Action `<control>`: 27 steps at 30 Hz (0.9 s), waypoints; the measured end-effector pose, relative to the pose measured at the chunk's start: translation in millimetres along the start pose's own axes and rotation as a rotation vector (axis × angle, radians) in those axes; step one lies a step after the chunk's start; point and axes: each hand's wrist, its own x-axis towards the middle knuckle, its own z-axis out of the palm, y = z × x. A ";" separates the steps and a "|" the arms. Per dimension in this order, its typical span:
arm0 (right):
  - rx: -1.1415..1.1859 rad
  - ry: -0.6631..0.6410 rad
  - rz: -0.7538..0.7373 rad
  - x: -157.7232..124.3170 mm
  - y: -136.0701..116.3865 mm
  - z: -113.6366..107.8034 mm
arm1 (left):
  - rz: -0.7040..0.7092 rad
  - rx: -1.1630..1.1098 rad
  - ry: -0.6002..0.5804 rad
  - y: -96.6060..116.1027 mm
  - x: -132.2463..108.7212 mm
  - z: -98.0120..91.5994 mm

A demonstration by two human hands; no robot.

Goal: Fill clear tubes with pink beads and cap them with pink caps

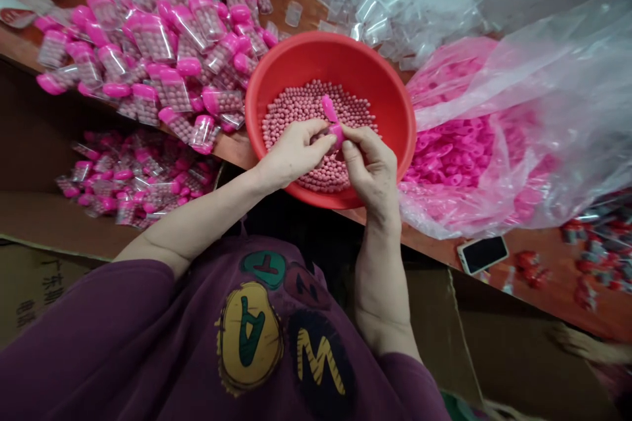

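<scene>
Left hand (293, 154) and right hand (370, 171) working a pink plastic cap (336, 135) over a red basin (326, 56)
Right grip is pinching the cap, left grip is curling beside it, its hold unclear; capped clear tubes (158, 39) are lying left of the basin, loose pink beads (316, 118) lying inside it

The head-worn camera looks forward and down, close above both hands (293, 154).

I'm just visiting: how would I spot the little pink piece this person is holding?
Look for the red basin of small pink balls on the wooden bench. Over it, the left hand and right hand meet, and the piece sits in the right hand's fingers. Unlike the round balls below, it is elongated and brighter pink.
</scene>
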 end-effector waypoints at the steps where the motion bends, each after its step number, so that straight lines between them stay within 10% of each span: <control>1: 0.047 0.021 0.026 0.3 3.4 0.1 | -0.015 -0.034 -0.029 1.8 -0.1 -0.4; 9: 0.410 0.057 0.235 8.5 17.0 0.8 | -0.181 -0.053 -0.450 9.9 -5.8 -4.4; 20: 0.048 0.072 -0.057 0.5 8.6 9.2 | -0.225 -0.326 -0.028 3.6 13.0 -5.8; 27: -0.314 0.174 -0.143 -1.1 5.4 22.5 | -0.214 -0.323 -0.082 0.0 10.2 -5.6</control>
